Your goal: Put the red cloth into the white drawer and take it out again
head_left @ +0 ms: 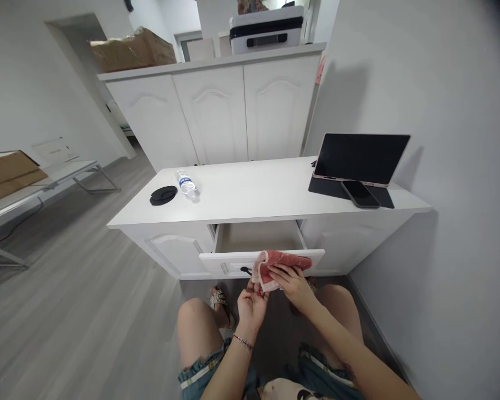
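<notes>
A red and white cloth (281,261), folded over and looking like a small towel, is held up at the front of a pulled-out drawer (258,238). My left hand (252,306) is closed on its lower left edge, palm turned up. Across its right side lies my right hand (295,286), with the thumb under and the fingers over the fabric. The cloth covers part of the white drawer front, and a dark handle (245,270) shows just left of it. Bare drawer bottom shows inside.
On the white cabinet top (250,191) lie a clear plastic bottle (186,184) and a flat black object (163,195) at left. A tablet (360,158) on a stand and a phone (359,194) are at right. A wall (441,222) borders the right side.
</notes>
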A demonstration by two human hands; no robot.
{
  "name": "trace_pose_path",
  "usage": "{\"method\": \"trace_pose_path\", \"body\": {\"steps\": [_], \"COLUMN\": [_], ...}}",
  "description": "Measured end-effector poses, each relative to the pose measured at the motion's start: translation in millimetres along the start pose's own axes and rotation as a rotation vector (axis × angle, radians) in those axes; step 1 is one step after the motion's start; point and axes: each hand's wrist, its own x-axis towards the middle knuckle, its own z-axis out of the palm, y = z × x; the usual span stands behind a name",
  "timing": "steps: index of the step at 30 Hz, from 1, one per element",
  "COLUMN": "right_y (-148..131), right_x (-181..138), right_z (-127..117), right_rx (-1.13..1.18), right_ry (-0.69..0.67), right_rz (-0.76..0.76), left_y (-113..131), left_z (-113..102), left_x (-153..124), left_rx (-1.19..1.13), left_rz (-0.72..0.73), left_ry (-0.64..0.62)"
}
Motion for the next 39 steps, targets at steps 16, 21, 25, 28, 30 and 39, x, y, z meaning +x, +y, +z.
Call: {"method": "trace_pose_path", "body": {"steps": [16,21,25,28,30,39], "right_y": [29.4,22.9,12.5,6.7,3.6,-14.6], "right_x": [-53.1,-49.7,-43.7,-41.3,-40.3,-27.2], "right_z": [16.1,29.3,41.3,50.5,55.8,82.4], "right_rx": [0.017,0.048,0.084,0.120,0.170,0.474], "right_ry": [0.334,0.421,0.494,0.524,0.538,0.588], "right_rz": [0.275,0.366,0.465,0.561,0.642,1.075], "left_y": [-0.3,-0.5,0.3,0.9,1.1,3.9], "left_z": [-2.9,-5.0,-3.9,-2.3,-0.8,10.2], "left_x": [1.9,2.0,0.5,-1.2,-2.5,-5.8], "left_rx": [-0.070,-0.065,-0.049,-0.050,-0.044,0.086], "left_rz": [-0.051,-0.050,-0.050,-0.049,-0.050,-0.013], "left_ry": [0.064,0.068,0.062,0.067,0.073,0.105]}}
